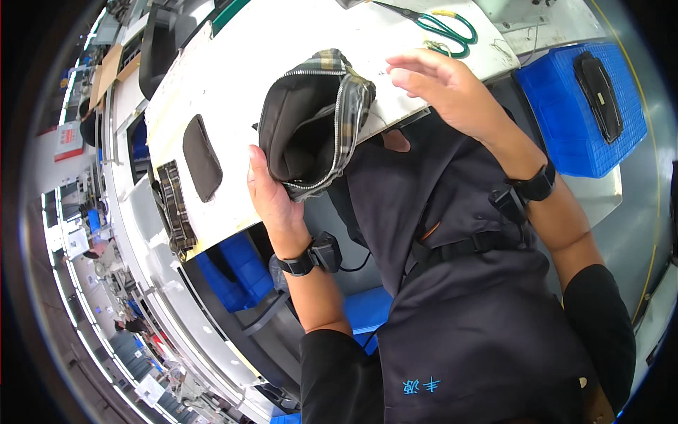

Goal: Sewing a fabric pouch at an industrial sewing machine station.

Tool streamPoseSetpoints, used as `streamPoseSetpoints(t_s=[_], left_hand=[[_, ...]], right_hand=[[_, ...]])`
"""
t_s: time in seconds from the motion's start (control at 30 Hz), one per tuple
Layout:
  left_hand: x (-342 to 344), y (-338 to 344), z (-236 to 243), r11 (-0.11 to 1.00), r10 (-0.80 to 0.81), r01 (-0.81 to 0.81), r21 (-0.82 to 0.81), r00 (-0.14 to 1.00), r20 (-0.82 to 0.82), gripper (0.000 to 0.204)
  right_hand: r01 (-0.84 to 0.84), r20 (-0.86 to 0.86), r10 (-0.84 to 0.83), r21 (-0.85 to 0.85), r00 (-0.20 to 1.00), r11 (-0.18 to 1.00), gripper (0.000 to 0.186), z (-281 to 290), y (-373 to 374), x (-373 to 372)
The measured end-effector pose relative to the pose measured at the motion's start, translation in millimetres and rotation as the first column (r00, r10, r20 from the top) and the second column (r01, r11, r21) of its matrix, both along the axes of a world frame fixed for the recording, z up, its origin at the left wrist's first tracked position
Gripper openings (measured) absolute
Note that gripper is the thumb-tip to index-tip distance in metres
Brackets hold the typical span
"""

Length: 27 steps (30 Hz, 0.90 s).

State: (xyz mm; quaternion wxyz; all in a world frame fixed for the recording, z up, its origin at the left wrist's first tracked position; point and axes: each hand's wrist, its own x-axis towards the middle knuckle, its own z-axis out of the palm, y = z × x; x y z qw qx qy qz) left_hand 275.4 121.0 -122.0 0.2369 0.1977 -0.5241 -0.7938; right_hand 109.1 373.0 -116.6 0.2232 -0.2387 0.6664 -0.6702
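My left hand (277, 201) grips the lower left side of an open zippered pouch (289, 124) with plaid outer fabric and a dark lining, held upright at the table's front edge; most of those fingers are hidden behind it. My right hand (452, 95) is raised just right of the pouch, fingers apart and slightly curved, holding nothing. A dark flat rounded piece (202, 157) lies on the white table (219, 78) left of the pouch, with folded plaid fabric (174, 205) at the table's left edge. Green-handled scissors (445, 32) lie beyond my right hand.
A blue tray (547, 120) with a black item (597, 95) on it stands at the right, beside the table. Blue bins or seats (236, 275) are below the table edge. A long workshop with machines and distant workers fills the far left.
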Motion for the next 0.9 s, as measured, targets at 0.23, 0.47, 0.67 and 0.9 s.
streamPoseSetpoints(t_s=[0.23, 0.47, 0.67, 0.9], left_hand=[[1, -1, -2, 1.0, 0.011, -0.012, 0.002, 0.999, 0.053, 0.057], [12, -2, 5, 0.975, -0.175, 0.192, -0.114, 0.974, 0.145, 0.057], [7, -5, 33, 0.989, -0.06, 0.021, 0.145, 0.961, 0.27, 0.043], [18, -22, 1, 0.969, -0.23, 0.224, 0.106, 0.972, 0.045, 0.042]], right_hand=[[-0.016, -0.116, 0.024, 0.071, 0.993, 0.997, 0.056, 10, -23, 7], [0.373, -0.858, -0.048, 0.171, 0.512, 0.912, 0.028, 17, -42, 9], [0.047, -0.447, 0.055, 0.213, 0.893, 0.976, 0.016, 54, -22, 5], [-0.204, 0.481, 0.344, -0.319, 0.807, 0.926, 0.02, 25, -13, -2]])
